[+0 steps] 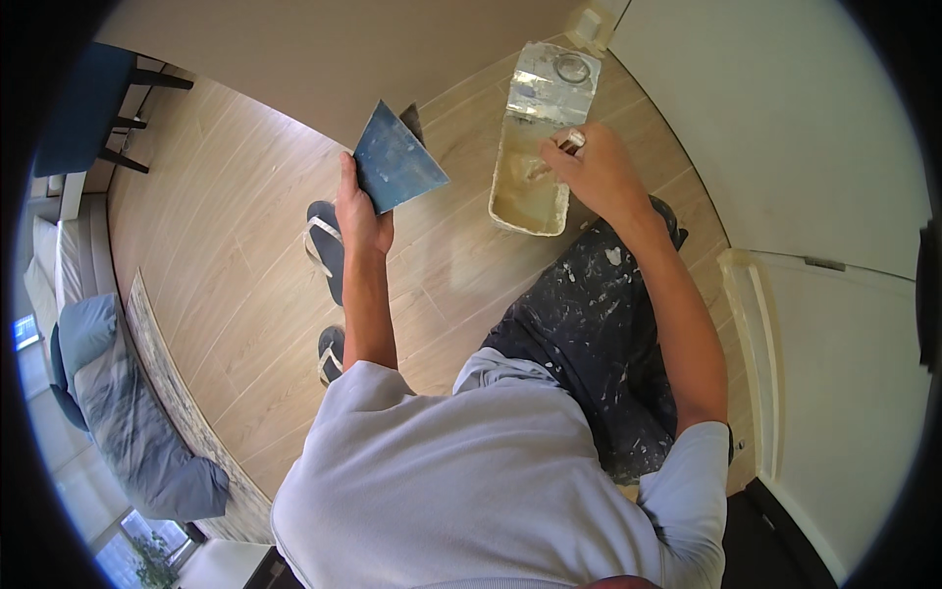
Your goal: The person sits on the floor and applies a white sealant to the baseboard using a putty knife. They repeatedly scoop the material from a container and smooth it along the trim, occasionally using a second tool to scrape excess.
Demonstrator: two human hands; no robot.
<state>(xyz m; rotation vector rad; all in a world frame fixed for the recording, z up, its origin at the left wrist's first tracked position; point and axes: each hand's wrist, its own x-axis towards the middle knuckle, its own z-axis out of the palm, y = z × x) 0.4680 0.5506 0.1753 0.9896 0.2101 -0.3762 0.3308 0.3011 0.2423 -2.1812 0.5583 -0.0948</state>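
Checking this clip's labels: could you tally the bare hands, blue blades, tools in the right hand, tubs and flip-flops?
Hands: 2 (left hand, right hand)
Blue blade: 1
Right-hand tool: 1
Tub: 1
Flip-flops: 2
Total: 7

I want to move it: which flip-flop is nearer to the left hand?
The upper flip-flop, nearly beside the left hand; the lower flip-flop lies nearer the shirt.

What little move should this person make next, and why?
Perhaps scoop a little cream-coloured material from the tray: the right hand holds a handled tool over it, and the left hand holds a flat blue plate nearby.
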